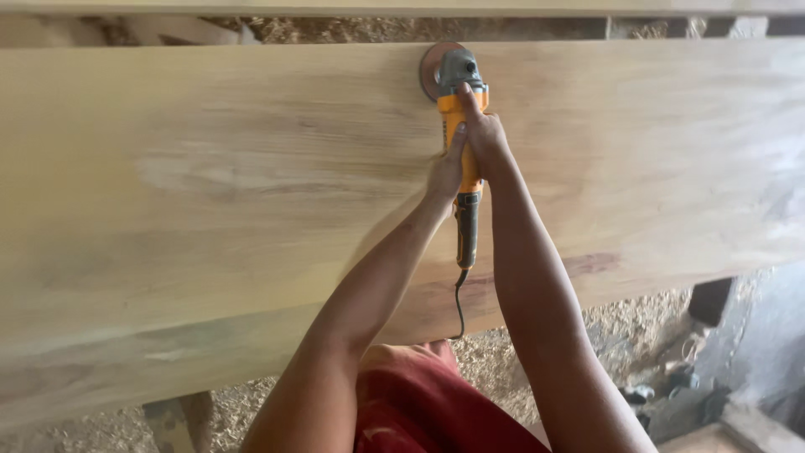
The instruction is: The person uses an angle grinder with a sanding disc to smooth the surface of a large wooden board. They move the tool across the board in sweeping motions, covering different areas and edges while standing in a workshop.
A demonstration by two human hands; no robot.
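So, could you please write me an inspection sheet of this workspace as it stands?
Surface: wide pale wooden slab, smooth, grain showing, a darker patch near its front edge.
Job's things: yellow and grey angle grinder with a round sanding disc at the slab's far edge.
Clutter: nothing seen on the slab.
Grippers: left hand and right hand both grip the grinder's body.
Cables: black power cord hangs from the grinder's tail over the front edge.
Surroundings: sawdust and shavings on the floor; dark objects at lower right, unclear.
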